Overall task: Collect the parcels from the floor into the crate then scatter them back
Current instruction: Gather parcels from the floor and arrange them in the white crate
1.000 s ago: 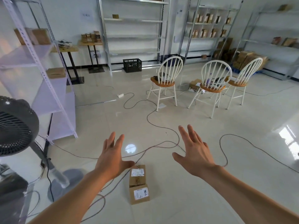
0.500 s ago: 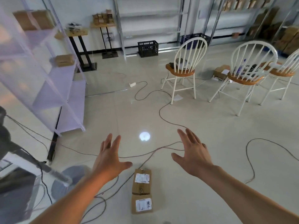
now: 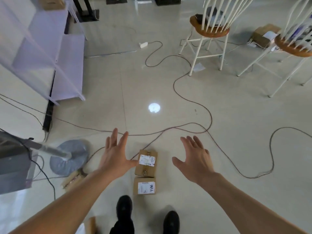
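- A pale, glossy floor (image 3: 236, 141) fills the frame, crossed by a thin looping cable (image 3: 175, 85). A white chair (image 3: 209, 30) stands at the upper right and a shelf (image 3: 42, 48) at the upper left.
- Two brown parcels lie on the floor at lower centre, end to end. The far parcel (image 3: 146, 163) sits just above the near parcel (image 3: 144, 185) in the frame, and together they make one line running straight away from the person.
- The far parcel's long axis runs up and down the frame, so its long sides face left and right, one toward each hand.
- The left hand (image 3: 116, 157) is nearer, with its thumb tip at the far parcel's left edge. Whether it touches cannot be told.
- The right hand (image 3: 194, 159) hangs apart to the right, with bare floor showing between it and the parcel.
- The fingers of both hands are spread and released, palms down, holding nothing.
- Likely next: both hands close inward on the far parcel's long sides.
- Black shoes (image 3: 124, 208) stand just below the near parcel, and a grey fan base (image 3: 69, 157) lies to the left.
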Demonstrator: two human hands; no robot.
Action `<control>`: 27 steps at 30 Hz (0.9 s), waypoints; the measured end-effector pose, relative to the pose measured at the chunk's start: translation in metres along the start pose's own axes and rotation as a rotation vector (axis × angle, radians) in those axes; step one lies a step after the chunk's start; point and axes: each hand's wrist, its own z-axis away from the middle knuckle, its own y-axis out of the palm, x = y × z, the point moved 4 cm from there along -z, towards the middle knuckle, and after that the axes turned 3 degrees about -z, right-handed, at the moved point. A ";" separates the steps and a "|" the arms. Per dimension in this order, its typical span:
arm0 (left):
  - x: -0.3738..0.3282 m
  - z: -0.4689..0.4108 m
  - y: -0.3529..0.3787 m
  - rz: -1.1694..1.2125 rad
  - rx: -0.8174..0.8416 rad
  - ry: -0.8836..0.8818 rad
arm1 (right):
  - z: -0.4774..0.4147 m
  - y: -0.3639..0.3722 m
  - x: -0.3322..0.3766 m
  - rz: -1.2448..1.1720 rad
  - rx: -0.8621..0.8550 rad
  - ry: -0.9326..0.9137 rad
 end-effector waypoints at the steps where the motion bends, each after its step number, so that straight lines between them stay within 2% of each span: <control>1: 0.005 -0.009 0.010 -0.007 0.018 -0.003 | -0.007 0.012 -0.001 0.008 0.014 0.014; 9: 0.063 -0.093 0.107 0.007 0.165 -0.048 | -0.079 0.135 -0.022 -0.071 0.096 0.135; 21: 0.169 -0.200 0.319 0.054 0.331 -0.170 | -0.188 0.369 -0.078 -0.272 0.271 0.331; 27: 0.202 -0.252 0.406 0.133 0.378 -0.243 | -0.245 0.455 -0.098 -0.362 0.299 0.397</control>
